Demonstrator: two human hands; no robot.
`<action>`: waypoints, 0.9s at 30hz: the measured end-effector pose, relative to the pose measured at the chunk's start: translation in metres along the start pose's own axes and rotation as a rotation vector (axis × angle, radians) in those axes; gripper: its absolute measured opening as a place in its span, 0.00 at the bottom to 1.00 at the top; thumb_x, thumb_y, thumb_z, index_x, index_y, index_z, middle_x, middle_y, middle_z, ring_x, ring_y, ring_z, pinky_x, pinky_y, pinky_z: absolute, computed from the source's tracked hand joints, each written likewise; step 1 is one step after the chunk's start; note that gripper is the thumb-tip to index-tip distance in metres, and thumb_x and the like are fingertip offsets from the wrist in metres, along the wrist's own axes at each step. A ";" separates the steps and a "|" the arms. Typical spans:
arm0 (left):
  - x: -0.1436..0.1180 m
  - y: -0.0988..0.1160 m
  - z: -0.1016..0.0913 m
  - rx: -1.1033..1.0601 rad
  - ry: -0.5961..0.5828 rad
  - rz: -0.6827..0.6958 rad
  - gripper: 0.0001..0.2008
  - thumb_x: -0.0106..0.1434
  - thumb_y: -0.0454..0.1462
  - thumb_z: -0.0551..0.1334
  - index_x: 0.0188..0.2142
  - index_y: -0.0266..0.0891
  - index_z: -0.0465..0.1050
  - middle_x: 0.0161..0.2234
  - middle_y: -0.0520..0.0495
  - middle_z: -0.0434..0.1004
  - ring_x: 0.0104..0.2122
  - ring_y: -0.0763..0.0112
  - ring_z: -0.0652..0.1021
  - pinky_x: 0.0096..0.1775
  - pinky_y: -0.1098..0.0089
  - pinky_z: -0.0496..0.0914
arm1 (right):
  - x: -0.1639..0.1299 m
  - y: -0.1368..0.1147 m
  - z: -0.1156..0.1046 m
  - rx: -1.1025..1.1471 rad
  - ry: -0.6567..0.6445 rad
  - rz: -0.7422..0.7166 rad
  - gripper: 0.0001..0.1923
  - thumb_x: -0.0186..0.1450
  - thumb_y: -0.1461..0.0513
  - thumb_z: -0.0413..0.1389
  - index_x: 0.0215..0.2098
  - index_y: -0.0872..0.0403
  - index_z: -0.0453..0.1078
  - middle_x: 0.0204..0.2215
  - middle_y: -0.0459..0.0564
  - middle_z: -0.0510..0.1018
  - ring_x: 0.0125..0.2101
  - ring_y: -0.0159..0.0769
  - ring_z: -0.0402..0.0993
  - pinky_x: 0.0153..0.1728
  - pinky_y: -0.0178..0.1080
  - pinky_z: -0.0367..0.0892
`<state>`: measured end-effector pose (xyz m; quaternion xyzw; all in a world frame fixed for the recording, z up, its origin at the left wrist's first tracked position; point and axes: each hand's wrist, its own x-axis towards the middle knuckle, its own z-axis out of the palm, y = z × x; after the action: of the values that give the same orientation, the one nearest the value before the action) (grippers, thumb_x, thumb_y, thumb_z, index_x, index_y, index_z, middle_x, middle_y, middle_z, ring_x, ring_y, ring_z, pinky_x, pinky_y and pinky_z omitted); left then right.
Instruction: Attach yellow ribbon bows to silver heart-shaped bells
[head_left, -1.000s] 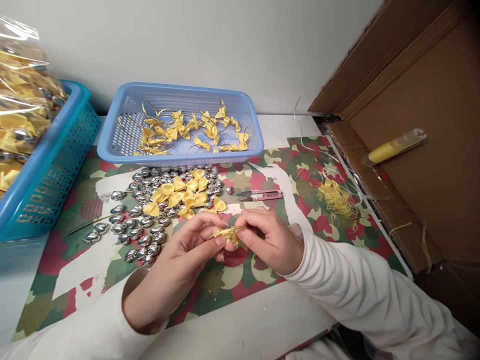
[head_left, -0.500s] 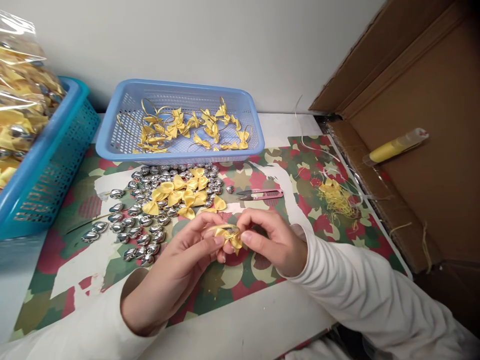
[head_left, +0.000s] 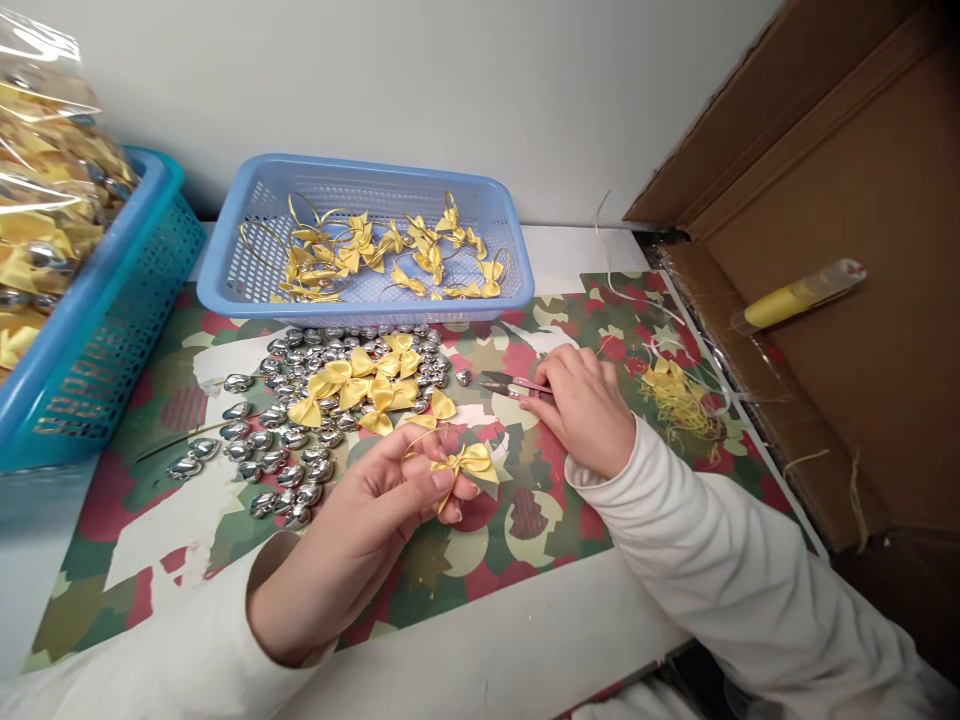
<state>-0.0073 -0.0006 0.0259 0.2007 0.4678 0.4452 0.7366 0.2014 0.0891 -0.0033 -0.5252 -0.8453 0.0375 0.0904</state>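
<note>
**Inspector:** Report the hands and what each has.

**Operator:** I see two hands. The left hand (head_left: 375, 510) has its grip closed, thumb and fingertips pinched on one yellow bow (head_left: 469, 462) with gold cord, held just above the counter (head_left: 487, 660) near its front edge. The right hand (head_left: 589, 400) lies on the pink thread snips (head_left: 504, 383), fingers curled over the handle end. I cannot tell whether that grip has closed on them; only the blade end shows.

**Inspector:** Counts?

**Operator:** One pair of snips. Two baskets: a light blue basket (head_left: 225, 290) at the back and a teal basket (head_left: 112, 330) at the left. One patterned mat (head_left: 525, 520) under the work. One cardboard box (head_left: 862, 330) at the right, with one yellow-filled tube (head_left: 799, 296) lying in it. One heap of yellow thread scraps (head_left: 675, 395) just right of the right hand. Loose bows (head_left: 360, 385) on the mat: about six, overlapping, so not firm. Silver hearts (head_left: 277, 455): several dozen, too many and too closely packed to count.

**Inspector:** What is obscured?

**Operator:** The bows in the light blue basket (head_left: 375, 250) tangle with their gold loops; I cannot number them. The teal basket is cut off at the left edge, and the plastic bag (head_left: 45, 180) in it blurs its contents.
</note>
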 end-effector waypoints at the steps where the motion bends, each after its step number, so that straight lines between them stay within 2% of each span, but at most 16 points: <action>1: 0.000 -0.001 -0.001 0.012 -0.001 0.012 0.12 0.52 0.38 0.71 0.29 0.39 0.68 0.23 0.52 0.75 0.23 0.75 0.74 0.28 0.73 0.71 | 0.001 0.001 0.001 0.018 0.008 0.003 0.11 0.66 0.54 0.56 0.33 0.53 0.64 0.35 0.54 0.72 0.39 0.44 0.66 0.39 0.43 0.59; 6: 0.000 -0.005 -0.007 0.104 -0.005 0.070 0.12 0.56 0.40 0.70 0.30 0.39 0.68 0.25 0.50 0.77 0.27 0.72 0.78 0.32 0.71 0.74 | 0.003 0.004 0.002 0.329 0.016 -0.001 0.06 0.68 0.58 0.52 0.39 0.53 0.61 0.29 0.49 0.74 0.29 0.38 0.71 0.31 0.38 0.62; 9: -0.002 -0.006 -0.008 0.161 0.011 0.112 0.12 0.56 0.40 0.69 0.33 0.40 0.68 0.27 0.50 0.80 0.28 0.69 0.80 0.33 0.70 0.75 | 0.001 -0.001 -0.005 0.540 0.056 -0.045 0.06 0.69 0.58 0.50 0.41 0.52 0.60 0.29 0.48 0.75 0.27 0.34 0.72 0.28 0.35 0.63; 11: -0.003 -0.005 -0.006 0.211 0.028 0.158 0.12 0.56 0.40 0.69 0.35 0.40 0.69 0.29 0.49 0.81 0.29 0.67 0.81 0.33 0.70 0.75 | -0.003 -0.008 -0.012 0.637 0.110 -0.051 0.08 0.68 0.56 0.51 0.40 0.52 0.62 0.28 0.46 0.75 0.24 0.31 0.71 0.25 0.33 0.62; 13: -0.004 -0.004 -0.003 0.269 0.053 0.244 0.11 0.56 0.39 0.69 0.37 0.41 0.72 0.33 0.47 0.81 0.30 0.66 0.82 0.33 0.70 0.76 | -0.006 -0.014 -0.019 0.704 0.155 -0.040 0.11 0.67 0.53 0.53 0.37 0.53 0.63 0.23 0.43 0.71 0.19 0.27 0.64 0.22 0.31 0.58; 16: -0.007 -0.003 -0.003 0.360 0.064 0.402 0.09 0.57 0.38 0.69 0.39 0.41 0.76 0.37 0.46 0.82 0.30 0.66 0.82 0.32 0.71 0.76 | -0.011 -0.020 -0.024 0.771 0.161 -0.038 0.15 0.67 0.51 0.53 0.30 0.53 0.63 0.16 0.39 0.62 0.15 0.24 0.54 0.19 0.30 0.51; 18: -0.008 -0.004 -0.005 0.438 0.039 0.490 0.07 0.58 0.36 0.67 0.38 0.43 0.79 0.34 0.46 0.83 0.30 0.66 0.82 0.32 0.72 0.77 | -0.014 -0.022 -0.023 0.810 0.117 -0.045 0.17 0.68 0.51 0.51 0.27 0.54 0.62 0.14 0.37 0.57 0.15 0.24 0.51 0.18 0.30 0.49; 21: -0.009 -0.005 -0.010 0.547 0.012 0.599 0.04 0.60 0.35 0.66 0.33 0.45 0.81 0.30 0.48 0.83 0.31 0.66 0.82 0.34 0.71 0.77 | -0.018 -0.026 -0.020 0.862 0.060 -0.057 0.19 0.70 0.51 0.48 0.26 0.53 0.60 0.14 0.37 0.55 0.15 0.24 0.49 0.18 0.31 0.47; 27: -0.008 -0.006 -0.014 0.675 0.093 0.632 0.05 0.60 0.37 0.65 0.30 0.43 0.81 0.28 0.46 0.82 0.29 0.67 0.80 0.33 0.71 0.75 | -0.027 -0.038 -0.021 0.792 0.042 -0.126 0.20 0.69 0.50 0.47 0.25 0.53 0.60 0.14 0.38 0.56 0.15 0.24 0.51 0.18 0.30 0.48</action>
<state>-0.0182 -0.0125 0.0185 0.5418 0.5350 0.4793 0.4365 0.1836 0.0476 0.0198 -0.3973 -0.7941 0.3440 0.3052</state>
